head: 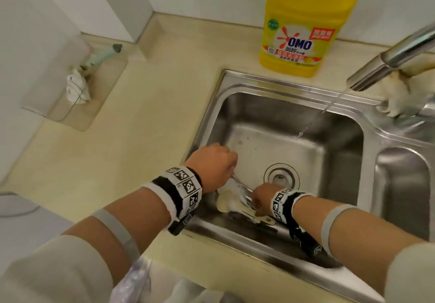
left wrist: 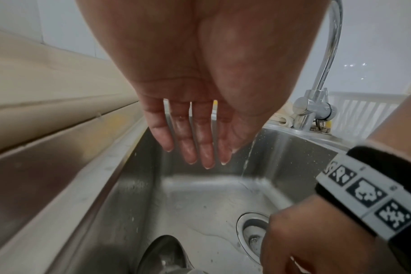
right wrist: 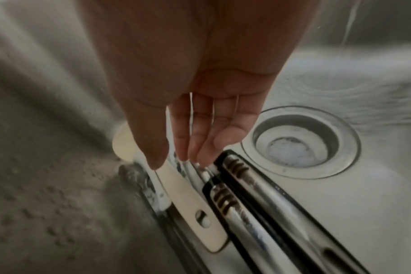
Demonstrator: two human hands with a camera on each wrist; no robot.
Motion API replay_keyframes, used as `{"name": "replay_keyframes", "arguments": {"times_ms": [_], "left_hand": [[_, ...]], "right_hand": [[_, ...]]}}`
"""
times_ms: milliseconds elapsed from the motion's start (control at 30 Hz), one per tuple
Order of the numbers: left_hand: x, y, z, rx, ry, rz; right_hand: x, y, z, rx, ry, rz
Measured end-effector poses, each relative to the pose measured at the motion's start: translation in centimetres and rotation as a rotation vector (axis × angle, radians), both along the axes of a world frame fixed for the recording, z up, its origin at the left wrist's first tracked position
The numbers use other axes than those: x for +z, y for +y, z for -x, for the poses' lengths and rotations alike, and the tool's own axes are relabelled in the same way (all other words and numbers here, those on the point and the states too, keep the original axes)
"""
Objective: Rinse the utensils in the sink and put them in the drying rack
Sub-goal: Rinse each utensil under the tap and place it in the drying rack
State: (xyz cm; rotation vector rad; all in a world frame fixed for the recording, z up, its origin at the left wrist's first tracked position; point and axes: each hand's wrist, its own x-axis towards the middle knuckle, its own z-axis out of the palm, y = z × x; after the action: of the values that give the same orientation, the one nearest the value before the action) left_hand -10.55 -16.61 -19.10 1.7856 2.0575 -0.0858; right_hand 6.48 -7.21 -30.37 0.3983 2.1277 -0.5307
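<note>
A pile of utensils lies in the near left corner of the steel sink (head: pixel 211 114): a cream paddle (right wrist: pixel 190 192) (head: pixel 226 202), black-edged metal tongs (right wrist: pixel 258 189) and a metal spoon (left wrist: pixel 162 254) (head: pixel 241 186). My right hand (right wrist: pixel 174 161) (head: pixel 259 199) reaches down onto the pile. Its fingers are nearly straight. Its thumb touches one side of the paddle's neck and its fingertips touch the metal handles on the other side. My left hand (left wrist: pixel 200 157) (head: pixel 211 164) hangs above the sink's left side, fingers straight and wet, holding nothing. A white slatted drying rack (left wrist: pixel 364 115) stands behind the faucet.
A thin stream of water (head: pixel 329 105) runs from the faucet (head: pixel 388 60) into the basin. The drain (head: pixel 281 178) is just beyond my right hand. A yellow detergent bottle (head: pixel 303 25) stands behind the sink. A second basin (head: pixel 400 185) lies to the right, and a crumpled cloth (head: pixel 77 86) lies on the left counter.
</note>
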Motion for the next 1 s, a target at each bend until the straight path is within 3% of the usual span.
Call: {"name": "replay_keyframes", "arguments": {"times_ms": [300,500,733,900,1000], "left_hand": [[-0.1,0.5,1.4,-0.018,-0.045,-0.066],[1.6,2.2,1.8,0.030,-0.113,-0.041],[2.9,5.5,1.2,0.067,-0.219,0.069],[1.0,8.0,0.3,0.141,-0.288,0.203],[-0.7,9.0,-0.2,0.200,-0.331,0.252]], "right_hand": [[-1.7,-0.9,0.4,0.000,-0.073,-0.025],[0.4,0.4,-0.5,-0.041,0.055,0.033],[5.4,2.1,-3.0,-0.360,0.394,-0.032],[8.6,4.0,-6.0,-0.733,0.554,-0.025],[10.1,4.5,-7.4,-0.848,0.589,0.026]]}}
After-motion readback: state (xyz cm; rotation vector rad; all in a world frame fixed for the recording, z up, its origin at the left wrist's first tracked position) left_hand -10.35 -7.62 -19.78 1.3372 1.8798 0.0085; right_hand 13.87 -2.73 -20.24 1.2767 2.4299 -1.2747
